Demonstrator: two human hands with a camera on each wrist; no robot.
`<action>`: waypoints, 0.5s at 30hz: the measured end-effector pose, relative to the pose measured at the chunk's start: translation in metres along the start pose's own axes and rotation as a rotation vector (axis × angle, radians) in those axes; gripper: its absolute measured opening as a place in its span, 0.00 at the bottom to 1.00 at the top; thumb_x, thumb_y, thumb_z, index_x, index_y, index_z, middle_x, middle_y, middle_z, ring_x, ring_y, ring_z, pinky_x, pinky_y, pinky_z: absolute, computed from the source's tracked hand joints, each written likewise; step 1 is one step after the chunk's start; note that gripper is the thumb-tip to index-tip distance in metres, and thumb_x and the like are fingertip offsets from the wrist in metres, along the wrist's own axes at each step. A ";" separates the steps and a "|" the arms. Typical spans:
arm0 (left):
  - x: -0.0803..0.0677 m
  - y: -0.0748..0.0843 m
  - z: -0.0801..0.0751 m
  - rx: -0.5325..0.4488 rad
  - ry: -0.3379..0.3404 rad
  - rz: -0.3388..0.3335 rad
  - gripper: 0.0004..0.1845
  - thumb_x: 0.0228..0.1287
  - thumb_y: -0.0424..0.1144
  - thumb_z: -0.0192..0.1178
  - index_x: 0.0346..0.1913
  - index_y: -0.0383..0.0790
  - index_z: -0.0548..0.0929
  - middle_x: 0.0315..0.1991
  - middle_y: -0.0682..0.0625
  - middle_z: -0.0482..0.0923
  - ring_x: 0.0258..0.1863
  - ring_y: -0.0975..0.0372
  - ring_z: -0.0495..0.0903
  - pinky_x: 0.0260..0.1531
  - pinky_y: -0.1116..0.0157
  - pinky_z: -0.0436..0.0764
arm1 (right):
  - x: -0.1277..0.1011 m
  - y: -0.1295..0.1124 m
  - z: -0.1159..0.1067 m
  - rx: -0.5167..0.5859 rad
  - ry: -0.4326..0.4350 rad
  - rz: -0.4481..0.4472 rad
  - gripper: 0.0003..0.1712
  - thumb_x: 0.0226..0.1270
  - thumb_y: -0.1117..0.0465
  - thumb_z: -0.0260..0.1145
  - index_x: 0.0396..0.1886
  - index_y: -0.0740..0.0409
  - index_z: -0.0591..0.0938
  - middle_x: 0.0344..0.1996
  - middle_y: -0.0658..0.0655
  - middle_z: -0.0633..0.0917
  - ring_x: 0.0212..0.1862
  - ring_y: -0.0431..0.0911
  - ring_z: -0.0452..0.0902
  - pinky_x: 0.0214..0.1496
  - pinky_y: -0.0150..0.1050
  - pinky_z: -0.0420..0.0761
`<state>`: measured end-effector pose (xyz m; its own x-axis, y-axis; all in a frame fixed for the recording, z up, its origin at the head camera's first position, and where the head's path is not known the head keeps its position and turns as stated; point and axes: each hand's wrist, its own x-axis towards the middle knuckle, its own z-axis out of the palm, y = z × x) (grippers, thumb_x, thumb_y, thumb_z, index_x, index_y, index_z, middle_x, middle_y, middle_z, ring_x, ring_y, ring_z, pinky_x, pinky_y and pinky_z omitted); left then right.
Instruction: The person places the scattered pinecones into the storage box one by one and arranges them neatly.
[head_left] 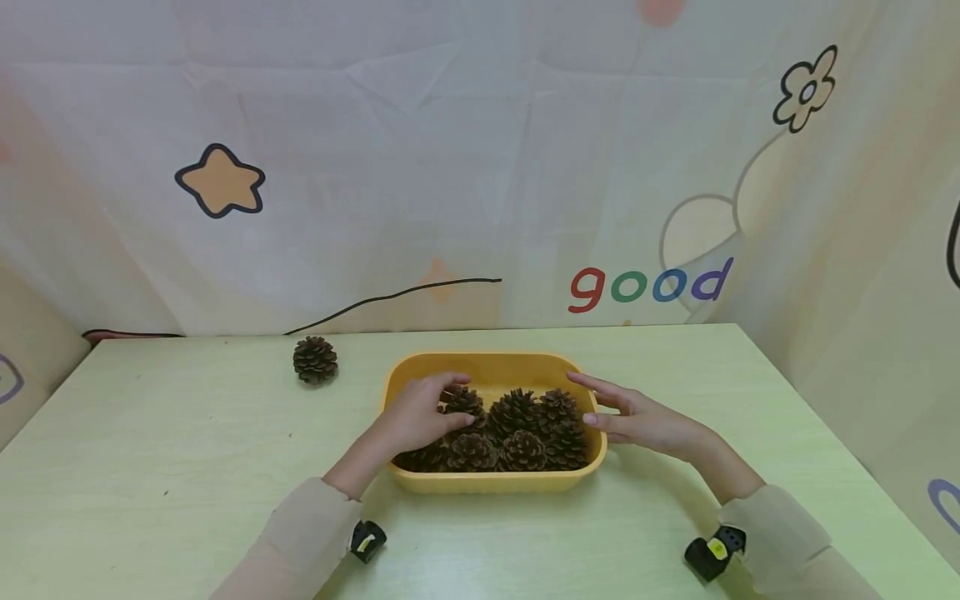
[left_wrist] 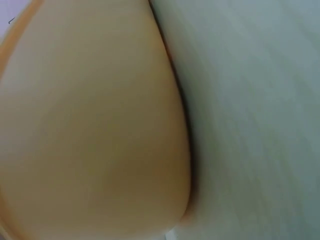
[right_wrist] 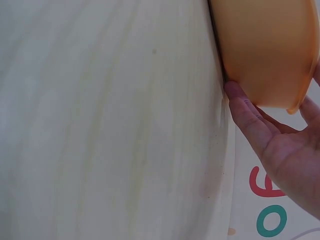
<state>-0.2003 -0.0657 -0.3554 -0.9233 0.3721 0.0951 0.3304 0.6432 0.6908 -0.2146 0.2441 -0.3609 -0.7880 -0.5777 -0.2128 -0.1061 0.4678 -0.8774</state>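
A yellow plastic bin [head_left: 495, 482] sits on the table with several brown pine cones [head_left: 522, 451] inside. My left hand [head_left: 420, 414] reaches in over its left side, thumb and fingers curled round a pine cone [head_left: 467, 402] lying among the others. At the bin's right end is my right hand [head_left: 648, 425], thumb over the rim and fingers extended along the outside. In the right wrist view, the right hand's fingertips [right_wrist: 234, 90] lie against the bin wall [right_wrist: 265, 55], low near the table. The left wrist view is mostly filled by the bin's outer wall [left_wrist: 100, 125]; the left hand is hidden there.
One more pine cone [head_left: 315, 360] stands on the table [head_left: 187, 450] near its back edge, left of the bin. Behind the table hangs a printed cloth [head_left: 360, 167] with a star, a flower and the word "good".
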 end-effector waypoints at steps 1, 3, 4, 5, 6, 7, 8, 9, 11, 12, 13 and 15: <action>0.000 0.000 -0.001 0.002 0.001 -0.002 0.25 0.56 0.37 0.64 0.58 0.36 0.73 0.53 0.44 0.75 0.52 0.52 0.74 0.49 0.55 0.75 | 0.000 0.000 0.000 0.000 0.001 0.001 0.37 0.68 0.53 0.55 0.72 0.48 0.50 0.71 0.63 0.43 0.68 0.68 0.40 0.56 0.54 0.71; 0.000 0.000 -0.002 0.004 0.002 -0.004 0.25 0.56 0.37 0.64 0.58 0.36 0.73 0.53 0.43 0.75 0.52 0.52 0.74 0.48 0.55 0.75 | 0.000 0.000 0.000 -0.003 0.001 0.001 0.37 0.68 0.53 0.55 0.72 0.48 0.50 0.71 0.63 0.43 0.68 0.68 0.40 0.56 0.54 0.71; 0.000 0.000 -0.002 0.006 0.002 -0.003 0.25 0.56 0.37 0.64 0.58 0.36 0.73 0.53 0.43 0.75 0.51 0.52 0.74 0.48 0.55 0.75 | 0.000 0.000 0.000 -0.003 0.002 0.001 0.37 0.68 0.53 0.54 0.72 0.48 0.50 0.71 0.63 0.43 0.68 0.68 0.40 0.56 0.55 0.71; 0.000 0.000 -0.003 0.006 0.002 -0.002 0.25 0.56 0.36 0.64 0.58 0.36 0.73 0.52 0.43 0.76 0.51 0.52 0.74 0.48 0.55 0.75 | 0.000 0.000 0.000 -0.002 0.001 -0.001 0.37 0.69 0.54 0.54 0.72 0.48 0.50 0.71 0.63 0.43 0.68 0.68 0.40 0.56 0.55 0.71; 0.000 -0.001 -0.003 0.006 0.001 0.000 0.26 0.56 0.36 0.64 0.58 0.36 0.73 0.52 0.43 0.76 0.51 0.52 0.74 0.48 0.55 0.75 | 0.000 0.000 0.000 0.001 0.003 0.002 0.37 0.69 0.54 0.54 0.72 0.47 0.50 0.71 0.63 0.43 0.68 0.68 0.40 0.56 0.54 0.71; 0.000 0.000 -0.003 0.007 0.000 0.002 0.26 0.56 0.37 0.64 0.58 0.36 0.73 0.52 0.42 0.76 0.51 0.52 0.74 0.48 0.55 0.76 | 0.000 0.000 0.000 0.003 0.003 0.002 0.37 0.69 0.54 0.54 0.72 0.47 0.50 0.71 0.63 0.43 0.68 0.68 0.40 0.56 0.54 0.71; 0.000 -0.001 -0.003 0.007 -0.001 0.003 0.26 0.55 0.37 0.64 0.58 0.36 0.73 0.52 0.43 0.76 0.51 0.52 0.74 0.48 0.55 0.75 | 0.000 0.000 0.000 0.006 0.003 0.004 0.37 0.69 0.53 0.54 0.72 0.47 0.50 0.71 0.63 0.44 0.68 0.67 0.41 0.56 0.54 0.71; -0.001 -0.001 -0.004 0.007 -0.002 0.003 0.26 0.55 0.37 0.65 0.58 0.36 0.73 0.52 0.43 0.76 0.51 0.51 0.74 0.48 0.55 0.75 | 0.001 0.001 0.000 0.009 0.002 0.003 0.37 0.69 0.53 0.54 0.72 0.47 0.50 0.71 0.63 0.43 0.67 0.68 0.42 0.56 0.54 0.71; -0.001 -0.001 -0.004 0.007 -0.004 0.000 0.27 0.54 0.37 0.65 0.58 0.36 0.73 0.52 0.43 0.75 0.51 0.52 0.74 0.48 0.55 0.76 | 0.001 0.000 0.000 0.011 -0.002 -0.001 0.37 0.68 0.53 0.54 0.72 0.47 0.50 0.71 0.64 0.43 0.67 0.68 0.43 0.55 0.54 0.72; -0.001 -0.001 -0.004 0.008 -0.005 -0.001 0.27 0.54 0.37 0.66 0.58 0.36 0.73 0.52 0.43 0.75 0.51 0.52 0.74 0.48 0.56 0.76 | 0.001 0.001 0.000 0.011 -0.002 -0.002 0.37 0.68 0.53 0.54 0.72 0.47 0.50 0.71 0.64 0.43 0.67 0.68 0.44 0.55 0.54 0.72; -0.001 -0.001 -0.004 0.007 -0.007 -0.002 0.28 0.53 0.37 0.66 0.58 0.36 0.73 0.53 0.43 0.75 0.51 0.52 0.74 0.48 0.56 0.76 | 0.001 0.001 0.000 0.011 -0.004 -0.004 0.37 0.68 0.53 0.54 0.72 0.48 0.49 0.71 0.64 0.43 0.67 0.69 0.44 0.55 0.54 0.72; -0.001 -0.002 -0.004 0.004 -0.009 -0.003 0.28 0.53 0.36 0.66 0.58 0.36 0.73 0.52 0.43 0.75 0.50 0.51 0.74 0.47 0.56 0.76 | 0.001 0.001 0.000 0.007 -0.002 -0.002 0.37 0.68 0.53 0.55 0.72 0.48 0.49 0.71 0.64 0.43 0.67 0.69 0.44 0.55 0.54 0.72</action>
<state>-0.2009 -0.0695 -0.3538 -0.9226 0.3761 0.0862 0.3282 0.6473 0.6880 -0.2157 0.2436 -0.3619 -0.7868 -0.5797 -0.2119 -0.1036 0.4624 -0.8806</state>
